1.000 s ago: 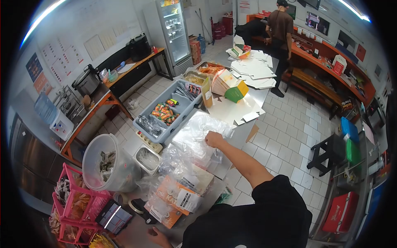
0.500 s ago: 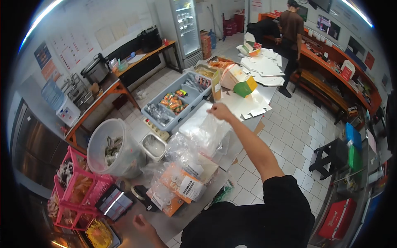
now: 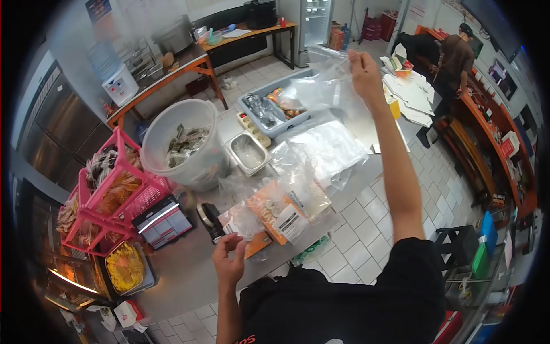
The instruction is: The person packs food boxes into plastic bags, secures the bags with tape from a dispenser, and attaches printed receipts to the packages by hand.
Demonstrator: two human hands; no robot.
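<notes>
My right hand (image 3: 365,77) is raised over the far part of the table, its fingers closed on the edge of a clear plastic bag (image 3: 327,86). The bag hangs in front of a grey-blue divided bin (image 3: 275,131) with small packets in it. Below lies a stack of clear plastic bags (image 3: 329,146). My left hand (image 3: 230,258) is empty, its fingers loosely curled and apart, close to bagged orange-and-white packages (image 3: 275,211). A black-handled tape dispenser or similar tool (image 3: 211,221) lies just beyond it.
Left of the packages are a tablet (image 3: 163,222), pink baskets (image 3: 123,198), a large clear tub (image 3: 150,150) and a metal container (image 3: 249,152). A tray of yellow food (image 3: 125,268) sits nearer. Flattened white boxes (image 3: 409,94) lie at the far end, near another person (image 3: 456,57).
My right hand has lifted a clear bag up and away from the stack. My left hand has come up to beside the packages. The view has turned.
</notes>
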